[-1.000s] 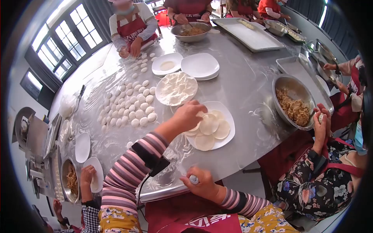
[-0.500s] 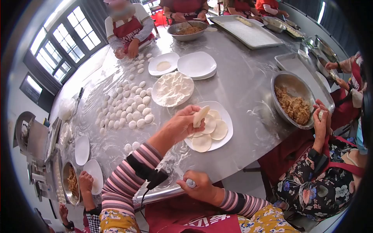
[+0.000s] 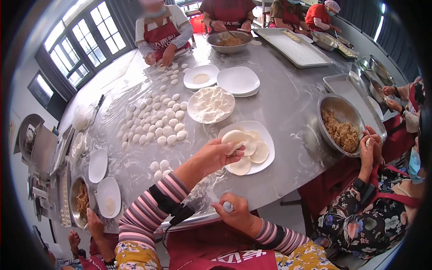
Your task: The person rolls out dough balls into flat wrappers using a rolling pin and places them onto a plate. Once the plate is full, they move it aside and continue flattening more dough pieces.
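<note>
- My left hand [image 3: 208,156] has a floured round dough wrapper [image 3: 233,137] pinched between thumb and fingers; the fold of my fingers hides its lower part, and I cannot tell whether a second sheet lies against it.
- My right hand [image 3: 238,213] is clenched around a pale grey rod [image 3: 228,207] just above the near edge of the steel bench [image 3: 290,164]; only its rounded end shows, the rest lost in my fist.
- The wrapper is up over the left side of a white square plate [image 3: 265,131], set in from the near edge. Thin, flat wrappers [image 3: 259,153] overlap there, some partly covered by my fingers and the held one.
- Past that plate, toward the far edge, a round white dish [image 3: 190,114] holds loose, ridged flour [image 3: 211,104].
- Left of the dish, small, smooth, rounded dough pieces [image 3: 158,120] crowd together; a few more [image 3: 160,170] sit beside my striped left sleeve [image 3: 150,209], which may cover others.
- By the right edge, a shiny metal bowl [image 3: 322,118] carries coarse, shredded brown filling [image 3: 344,132]. A co-worker's hands [image 3: 370,148] partly cover its rim, and what they cup is hard to make out.
- White flour smears streak the grey metal.
</note>
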A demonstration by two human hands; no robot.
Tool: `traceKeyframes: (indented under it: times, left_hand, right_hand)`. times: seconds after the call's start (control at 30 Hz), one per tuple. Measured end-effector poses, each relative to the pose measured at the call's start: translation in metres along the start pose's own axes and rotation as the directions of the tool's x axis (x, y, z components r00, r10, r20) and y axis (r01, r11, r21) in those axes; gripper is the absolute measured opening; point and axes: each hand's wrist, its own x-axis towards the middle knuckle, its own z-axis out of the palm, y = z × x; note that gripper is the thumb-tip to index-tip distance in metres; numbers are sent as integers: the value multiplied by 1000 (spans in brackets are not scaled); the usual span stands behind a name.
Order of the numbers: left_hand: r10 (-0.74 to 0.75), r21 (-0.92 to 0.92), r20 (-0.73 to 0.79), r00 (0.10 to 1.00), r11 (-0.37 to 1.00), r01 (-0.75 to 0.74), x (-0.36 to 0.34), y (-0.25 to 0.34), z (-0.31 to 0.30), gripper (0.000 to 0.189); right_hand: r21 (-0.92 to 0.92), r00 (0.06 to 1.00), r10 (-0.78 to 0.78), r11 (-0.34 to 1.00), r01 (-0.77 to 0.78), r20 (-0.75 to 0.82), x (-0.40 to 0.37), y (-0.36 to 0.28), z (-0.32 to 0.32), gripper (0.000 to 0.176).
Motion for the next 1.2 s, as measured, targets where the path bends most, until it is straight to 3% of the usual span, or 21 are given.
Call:
traceKeyframes:
  times: [0.13, 0.2, 0.23, 0.27, 0.33, 0.37, 0.4, 0.43, 0.47, 0.5, 0.57, 0.6, 0.67, 0.73, 0.8, 0.83, 0.9, 0.93, 1.0, 1.13, 1.2]
  left_hand:
    - [43, 63, -152, 987, 997, -34, -2, 2, -2, 35]
    - [402, 436, -371, 837, 871, -225, 3, 5, -9, 28]
    - [522, 513, -434, 735, 813, -275, 4, 12, 3, 21]
    - [520, 512, -435, 735, 814, -274, 6, 18, 5, 21]
    - [908, 955, -11, 419, 134, -266, 11, 28, 8, 16]
    - [894, 925, 380, 236, -361, -120, 17, 31, 16, 18]
    - [745, 805, 587, 318, -580, -127, 27, 27, 5, 24]
    - [601, 772, 595, 534, -613, -170, 32, 12, 3, 27]
    - [416, 743, 566, 712, -631, -222, 31, -5, 4, 31]
    - [425, 749, 563, 709, -625, -220, 24, -18, 3, 31]
    - [392, 873, 446, 804, -388, -295, 9, -27, 0, 36]
    - [396, 874, 448, 802, -383, -299, 0, -21, -5, 36]
    - [517, 967, 244, 820, -192, -167, -33, 6, -11, 39]
    - [616, 997, 78, 784, -34, -73, -72, 25, -29, 39]
    - [739, 989, -57, 671, -50, 139, -109, 26, -57, 31]
    - [746, 989, -65, 663, -41, 143, -126, 28, -71, 31]
    - [676, 893, -408, 614, 158, 420, -157, 26, -97, 25]
    - [680, 879, -433, 592, 172, 445, -167, 22, -107, 25]
    - [669, 810, -460, 585, 45, 585, -189, 17, -132, 24]
    - [540, 803, -577, 613, 234, 549, -194, 4, -144, 30]
    - [616, 808, -552, 562, 231, 542, -183, -3, -145, 32]
  right_hand:
    - [-5, 1000, 11, 1000, -11, 6, 0, -1, 0, 23]
    - [-9, 1000, 3, 1000, -4, -13, -1, 0, 0, 23]
    - [-8, 1000, 6, 1000, -7, -12, -1, 0, 0, 23]
    - [2, 1000, -4, 1000, 4, -14, -1, -1, 0, 23]
    - [9, 1000, -13, 1000, 13, -15, 1, -1, 0, 23]
    - [-5, 1000, -7, 1000, 7, -11, 1, -2, -1, 23]
    - [-20, 1000, -2, 1000, 2, -8, 1, -3, -1, 23]
    - [-25, 1000, -1, 1000, 0, -4, 1, -1, 0, 23]
    - [-25, 1000, -12, 1000, 12, -13, 0, 2, 2, 23]
    - [-25, 1000, -23, 999, 23, -18, -1, 3, 2, 23]
    - [-29, 1000, -18, 999, 18, -15, 1, 3, 1, 22]
    - [-25, 1000, -4, 1000, 3, -29, 0, 1, 2, 22]
    - [-37, 999, 10, 999, -11, -31, -2, 1, 3, 22]
    - [-49, 1000, 18, 999, -19, -19, -3, 0, 2, 22]
    - [-53, 997, 56, 997, -59, -55, -2, -1, 5, 22]
    - [-74, 997, 3, 997, -8, -76, 0, -1, 5, 21]
    - [-117, 997, -6, 993, -2, -72, 1, -1, 4, 21]
    - [-152, 997, -11, 988, 0, -75, 1, -2, 6, 21]
    - [-321, 980, -201, 928, 189, -2, 5, -3, 6, 20]
    - [-174, 998, -8, 985, -3, -66, -4, 14, 8, 20]
    - [-141, 993, 85, 985, -95, -78, -2, 14, 11, 21]
